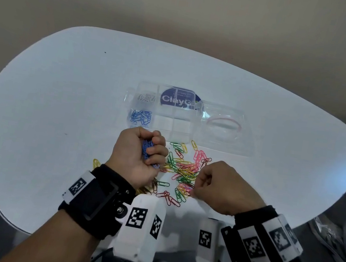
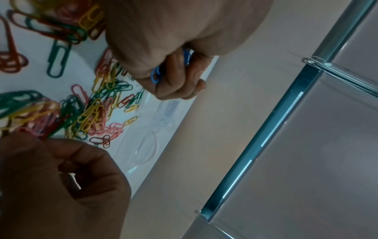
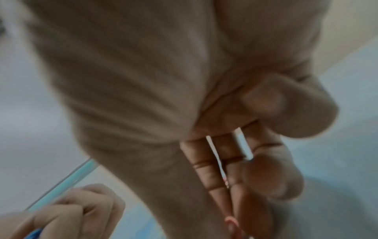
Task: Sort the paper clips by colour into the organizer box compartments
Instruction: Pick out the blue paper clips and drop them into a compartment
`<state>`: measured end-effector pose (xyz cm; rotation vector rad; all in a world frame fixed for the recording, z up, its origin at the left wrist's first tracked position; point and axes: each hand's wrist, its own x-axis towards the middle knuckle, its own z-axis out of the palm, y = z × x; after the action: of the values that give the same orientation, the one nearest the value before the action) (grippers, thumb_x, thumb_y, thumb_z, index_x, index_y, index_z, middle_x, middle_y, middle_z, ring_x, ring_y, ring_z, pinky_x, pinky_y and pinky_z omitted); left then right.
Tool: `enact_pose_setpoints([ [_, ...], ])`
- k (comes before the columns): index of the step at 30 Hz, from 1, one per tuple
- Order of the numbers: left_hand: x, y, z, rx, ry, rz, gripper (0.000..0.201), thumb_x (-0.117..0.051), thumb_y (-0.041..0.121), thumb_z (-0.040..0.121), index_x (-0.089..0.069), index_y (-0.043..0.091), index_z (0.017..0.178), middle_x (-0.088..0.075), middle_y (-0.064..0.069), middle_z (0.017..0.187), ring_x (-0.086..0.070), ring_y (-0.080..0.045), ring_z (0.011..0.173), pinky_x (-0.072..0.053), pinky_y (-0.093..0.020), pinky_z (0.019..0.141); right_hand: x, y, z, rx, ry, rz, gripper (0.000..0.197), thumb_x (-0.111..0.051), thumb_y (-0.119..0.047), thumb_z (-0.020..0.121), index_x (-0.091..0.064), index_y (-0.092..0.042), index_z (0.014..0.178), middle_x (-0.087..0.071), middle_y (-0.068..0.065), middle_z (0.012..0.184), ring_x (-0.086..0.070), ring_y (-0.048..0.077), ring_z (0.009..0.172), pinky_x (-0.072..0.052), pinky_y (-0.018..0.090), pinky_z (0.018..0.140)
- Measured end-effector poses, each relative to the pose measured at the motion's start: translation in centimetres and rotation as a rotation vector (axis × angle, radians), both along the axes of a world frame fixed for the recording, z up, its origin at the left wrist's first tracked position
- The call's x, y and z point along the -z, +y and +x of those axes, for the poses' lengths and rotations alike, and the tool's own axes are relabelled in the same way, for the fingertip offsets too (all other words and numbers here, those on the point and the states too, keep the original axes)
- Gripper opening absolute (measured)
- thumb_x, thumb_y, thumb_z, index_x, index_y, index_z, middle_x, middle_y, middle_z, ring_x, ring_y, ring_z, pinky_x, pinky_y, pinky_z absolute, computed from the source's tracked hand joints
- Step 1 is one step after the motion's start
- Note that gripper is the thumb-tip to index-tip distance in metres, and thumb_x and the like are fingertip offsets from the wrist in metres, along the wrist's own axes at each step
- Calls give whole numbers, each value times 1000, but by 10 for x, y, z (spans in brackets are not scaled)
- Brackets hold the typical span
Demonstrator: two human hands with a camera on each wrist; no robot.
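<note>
The left hand (image 1: 139,155) is curled into a fist round a bunch of blue paper clips (image 1: 148,149), held just above the table (image 1: 61,91). The compartment that already holds blue clips (image 1: 141,117) lies straight ahead of that fist, just beyond the knuckles, at the near left corner of the clear organizer box (image 1: 161,111); the left hand is plainly the nearer one, and nothing stands between, so the drop looks like a short forward reach. The compartment is small, so spilling into its neighbours seems the risk.

The right hand (image 1: 224,188) has its fingers bent down into the mixed pile (image 1: 183,173) of green, yellow, pink and red clips; something pink shows at its fingertips in the right wrist view, but whether it has a clip I cannot tell.

Silver clips (image 1: 146,98) fill the far left compartment. The open lid (image 1: 224,127) lies to the right of the box with a pink rubber band (image 1: 224,121) on it. A lone yellow clip (image 1: 96,162) sits left of the left wrist.
</note>
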<state>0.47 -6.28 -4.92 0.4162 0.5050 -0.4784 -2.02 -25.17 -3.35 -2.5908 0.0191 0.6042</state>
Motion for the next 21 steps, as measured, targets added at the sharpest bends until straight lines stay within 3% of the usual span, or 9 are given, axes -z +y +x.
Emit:
enact_pose_setpoints([
  [3,-2,1,0,48,-29,61,19,-37,11,82,-46,13,65,-36,4,56,-28,-7,37,-12,-17,37,3,1,2,-34,7,17,10,-70,-17,81,-69,-11,73,-59,-12,60,-51,2,53,-41,22,54],
  [6,-6,-2,-1,163,-92,190,16,-39,14,81,-47,14,67,-33,4,57,-25,-8,38,-10,-18,37,3,3,2,-50,15,54,15,-61,-15,85,-68,-14,72,-66,-14,67,-58,-3,60,-41,19,56],
  [9,-8,-4,-2,237,-117,297,18,-43,18,85,-48,14,68,-32,4,55,-24,-8,38,-10,-17,35,2,0,4,-47,-14,98,15,-67,-17,86,-68,-16,71,-65,-11,66,-55,-1,57,-41,17,56],
  [13,-8,-7,-3,266,-106,385,20,-49,22,91,-48,16,72,-32,6,52,-23,-7,35,-10,-14,33,-2,-8,9,55,-22,335,16,-75,-10,83,-68,-14,69,-61,-7,58,-51,7,53,-43,20,57],
  [16,-7,-9,-3,258,-95,413,21,-53,25,93,-49,17,74,-31,7,51,-23,-6,35,-11,-14,31,-4,-12,12,155,-79,467,15,-78,-9,80,-68,-11,70,-60,2,60,-49,10,53,-37,13,47],
  [21,-5,-11,-3,228,-80,405,22,-53,25,93,-49,17,73,-31,6,51,-23,-6,35,-12,-14,31,3,-14,14,163,-106,467,17,-79,-8,79,-68,-12,67,-60,5,61,-50,14,56,-44,30,61],
])
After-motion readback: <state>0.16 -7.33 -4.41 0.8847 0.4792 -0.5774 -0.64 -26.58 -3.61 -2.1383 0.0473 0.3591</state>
